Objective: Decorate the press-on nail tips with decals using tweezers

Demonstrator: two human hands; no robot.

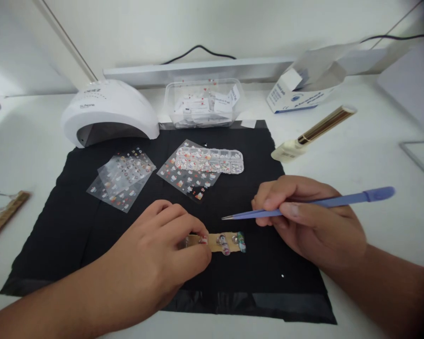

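Wood shows at the far left edge, where a ruler-like wooden strip (5, 214) lies on the white counter (374, 155), well clear of the black cloth (74, 226) spread across the middle. At the cloth's back left corner stands a white domed nail lamp (109, 110), its opening facing the person. In front of it, two overlapping clear sticker sheets (122, 179) lie flat on the cloth. Nearer, the left hand (162, 254) reaches in from the lower left, its fingers (194, 242) closed down on the left end of a tan strip (219, 242) that carries several decorated nail tips and lies flat on the cloth between the two hands. Behind that, another sticker sheet (185, 179) lies partly under a clear compartment box of small charms (210, 160), and farther back a clear plastic tub (203, 103) holds small white packets. Right of the strip, the right hand (311, 221) pinches a pair of blue tweezers (304, 205), fingers clamped together around the middle of them; the tip points left and hovers just above the strip's right end, apart from it. Beyond this hand a cream bottle with a gold cap (313, 134) lies on its side on the counter, and behind it an opened white and blue carton (304, 89) rests near the wall.
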